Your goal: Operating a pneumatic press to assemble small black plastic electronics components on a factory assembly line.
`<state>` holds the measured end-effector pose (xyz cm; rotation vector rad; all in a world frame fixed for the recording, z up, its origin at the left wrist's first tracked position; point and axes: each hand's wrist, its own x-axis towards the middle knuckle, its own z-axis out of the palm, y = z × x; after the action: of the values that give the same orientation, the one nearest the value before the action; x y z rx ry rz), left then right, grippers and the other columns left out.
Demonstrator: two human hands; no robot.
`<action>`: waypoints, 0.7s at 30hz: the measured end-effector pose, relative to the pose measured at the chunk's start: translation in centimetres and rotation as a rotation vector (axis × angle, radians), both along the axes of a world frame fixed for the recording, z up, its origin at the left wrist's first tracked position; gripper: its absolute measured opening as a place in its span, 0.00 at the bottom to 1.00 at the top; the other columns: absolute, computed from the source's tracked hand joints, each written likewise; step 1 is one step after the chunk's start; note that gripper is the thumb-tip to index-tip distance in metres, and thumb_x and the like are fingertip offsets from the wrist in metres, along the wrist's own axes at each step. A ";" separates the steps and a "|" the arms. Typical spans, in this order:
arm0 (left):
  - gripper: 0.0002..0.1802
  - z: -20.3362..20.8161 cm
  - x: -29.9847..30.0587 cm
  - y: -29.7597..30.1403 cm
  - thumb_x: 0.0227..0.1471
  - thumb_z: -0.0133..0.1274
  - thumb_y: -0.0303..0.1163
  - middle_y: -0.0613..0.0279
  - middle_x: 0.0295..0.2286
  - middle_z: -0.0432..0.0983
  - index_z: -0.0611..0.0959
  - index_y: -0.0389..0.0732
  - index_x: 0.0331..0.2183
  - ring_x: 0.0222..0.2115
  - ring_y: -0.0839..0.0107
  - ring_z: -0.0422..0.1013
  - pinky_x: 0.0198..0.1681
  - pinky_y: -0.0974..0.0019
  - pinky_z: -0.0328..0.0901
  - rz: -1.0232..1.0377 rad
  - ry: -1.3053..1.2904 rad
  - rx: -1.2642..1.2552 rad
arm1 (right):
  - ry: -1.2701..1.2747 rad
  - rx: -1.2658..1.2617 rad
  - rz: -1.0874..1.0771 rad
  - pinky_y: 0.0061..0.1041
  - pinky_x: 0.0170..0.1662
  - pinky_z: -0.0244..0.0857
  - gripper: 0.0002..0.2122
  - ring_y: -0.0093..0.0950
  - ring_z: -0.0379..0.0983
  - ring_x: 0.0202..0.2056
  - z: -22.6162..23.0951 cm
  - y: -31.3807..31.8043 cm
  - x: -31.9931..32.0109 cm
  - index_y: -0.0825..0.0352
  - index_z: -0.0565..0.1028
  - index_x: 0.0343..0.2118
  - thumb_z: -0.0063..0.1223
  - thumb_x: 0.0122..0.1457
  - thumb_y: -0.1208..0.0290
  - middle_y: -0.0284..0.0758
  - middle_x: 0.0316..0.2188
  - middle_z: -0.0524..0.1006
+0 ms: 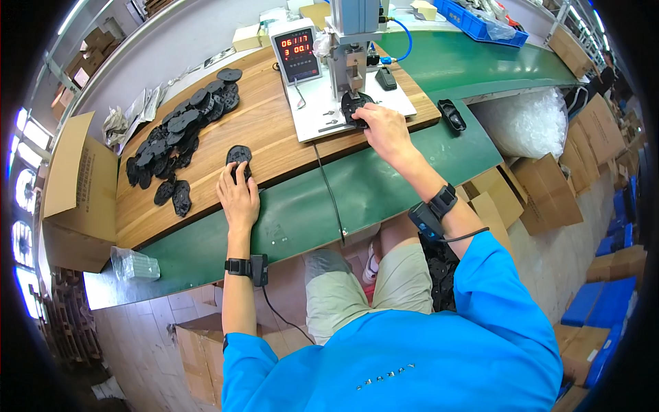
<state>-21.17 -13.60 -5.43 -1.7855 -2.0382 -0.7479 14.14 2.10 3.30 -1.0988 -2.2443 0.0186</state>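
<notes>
My right hand [386, 129] pinches the near right edge of a black oval plastic part [351, 106], which lies under the metal head of a bench press [353, 69] on its white base plate [314, 126]. To the left, the fingers of my left hand [238, 199] close over the near end of a similar black oval piece [239, 154] at the front of the wooden board [283, 147]. Farther left is a heap of black oval parts [182, 123], with a few loose ones at its near end.
A control box [296, 55] with a red display stands left of the press. One black part [452, 115] lies on the green bench [480, 147] at right. An open carton [82, 199] stands at left, a blue crate [480, 24] at the back right. Cartons and a plastic bag [522, 123] flank the bench.
</notes>
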 end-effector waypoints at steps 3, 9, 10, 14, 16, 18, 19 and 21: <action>0.24 0.1 0.1 0.0 0.66 0.52 0.36 0.50 0.61 0.67 0.76 0.45 0.62 0.65 0.50 0.62 0.69 0.46 0.54 0.000 -0.008 0.003 | -0.001 -0.002 -0.005 0.44 0.47 0.77 0.13 0.44 0.83 0.43 0.1 0.0 0.0 0.63 0.84 0.42 0.56 0.56 0.83 0.37 0.39 0.83; 0.24 0.1 0.0 0.0 0.67 0.51 0.35 0.50 0.62 0.66 0.75 0.46 0.63 0.66 0.49 0.61 0.70 0.45 0.53 0.000 -0.040 -0.020 | 0.015 0.009 -0.001 0.44 0.47 0.77 0.12 0.43 0.83 0.42 -0.1 0.0 0.0 0.63 0.84 0.41 0.55 0.57 0.82 0.37 0.38 0.83; 0.24 0.1 0.1 0.0 0.67 0.51 0.35 0.50 0.62 0.66 0.75 0.46 0.63 0.66 0.49 0.60 0.70 0.45 0.53 0.003 -0.041 -0.018 | 0.018 0.011 0.000 0.44 0.46 0.77 0.12 0.43 0.83 0.42 0.0 0.0 -0.1 0.63 0.84 0.42 0.55 0.57 0.82 0.37 0.38 0.83; 0.25 0.0 0.1 0.0 0.67 0.51 0.36 0.49 0.63 0.65 0.75 0.47 0.63 0.66 0.47 0.60 0.70 0.45 0.53 0.017 -0.045 -0.008 | 0.009 0.002 -0.007 0.44 0.47 0.77 0.12 0.43 0.83 0.42 0.1 -0.1 -0.1 0.63 0.85 0.42 0.54 0.58 0.82 0.37 0.38 0.83; 0.25 0.0 0.0 0.0 0.67 0.52 0.36 0.49 0.63 0.65 0.75 0.47 0.63 0.66 0.47 0.60 0.70 0.44 0.53 0.021 -0.044 -0.004 | 0.006 0.004 -0.006 0.43 0.47 0.77 0.12 0.43 0.83 0.42 0.1 -0.1 -0.1 0.63 0.85 0.42 0.54 0.58 0.82 0.37 0.38 0.83; 0.25 -0.1 -0.1 0.0 0.67 0.52 0.36 0.48 0.63 0.65 0.74 0.47 0.63 0.67 0.47 0.59 0.70 0.44 0.54 0.017 -0.038 -0.002 | 0.007 0.006 0.000 0.43 0.47 0.77 0.12 0.43 0.83 0.42 0.2 -0.1 -0.1 0.63 0.85 0.42 0.54 0.58 0.82 0.37 0.39 0.83; 0.25 0.0 0.0 0.0 0.67 0.52 0.36 0.48 0.63 0.65 0.74 0.47 0.63 0.67 0.46 0.59 0.70 0.44 0.54 0.017 -0.041 -0.001 | 0.008 0.006 0.002 0.43 0.47 0.77 0.12 0.43 0.83 0.42 0.1 -0.1 -0.1 0.63 0.85 0.42 0.54 0.58 0.82 0.37 0.39 0.83; 0.25 0.0 0.0 0.0 0.66 0.53 0.36 0.48 0.63 0.65 0.75 0.47 0.63 0.67 0.46 0.59 0.70 0.44 0.54 0.017 -0.047 0.000 | -0.004 -0.001 -0.010 0.43 0.47 0.77 0.12 0.43 0.83 0.43 0.1 -0.1 -0.1 0.63 0.85 0.42 0.54 0.58 0.82 0.37 0.39 0.83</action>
<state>-21.15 -13.57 -5.39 -1.7638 -2.0803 -0.7921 14.06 2.04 3.38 -1.1117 -2.2423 0.0139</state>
